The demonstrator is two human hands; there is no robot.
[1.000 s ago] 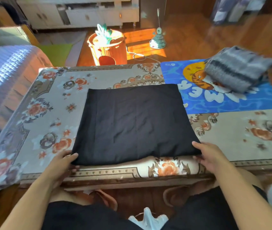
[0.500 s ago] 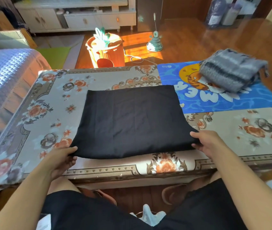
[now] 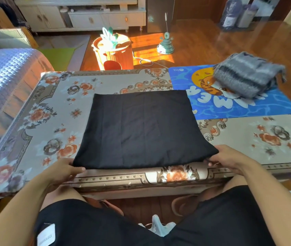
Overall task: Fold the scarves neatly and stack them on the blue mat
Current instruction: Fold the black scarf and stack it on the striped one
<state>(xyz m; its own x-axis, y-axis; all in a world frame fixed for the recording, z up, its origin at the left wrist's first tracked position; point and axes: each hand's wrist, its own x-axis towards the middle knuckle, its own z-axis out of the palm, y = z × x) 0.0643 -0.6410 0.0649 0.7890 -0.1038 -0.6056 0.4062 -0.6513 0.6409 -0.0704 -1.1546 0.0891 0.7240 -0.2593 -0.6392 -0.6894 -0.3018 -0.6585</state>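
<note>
The table [image 3: 105,82], covered with a floral cloth, carries the blue mat [image 3: 247,110] at its far right, where a folded grey striped scarf [image 3: 247,77] is already stacked. The black scarf [image 3: 141,128] is laid flat in a squarish fold at the middle of the table, its far right corner just overlapping the mat's edge. Since a second ago its near edge has been drawn slightly away from the table's front, so more of the floral border is exposed. The left hand [image 3: 63,171] is now closed on the near left corner, thumb over the cloth; the right hand [image 3: 230,157] grips the near right corner, though its fingertips are hidden beneath the cloth. The corners being taken up suggests that another fold away from the body is about to be made.
</note>
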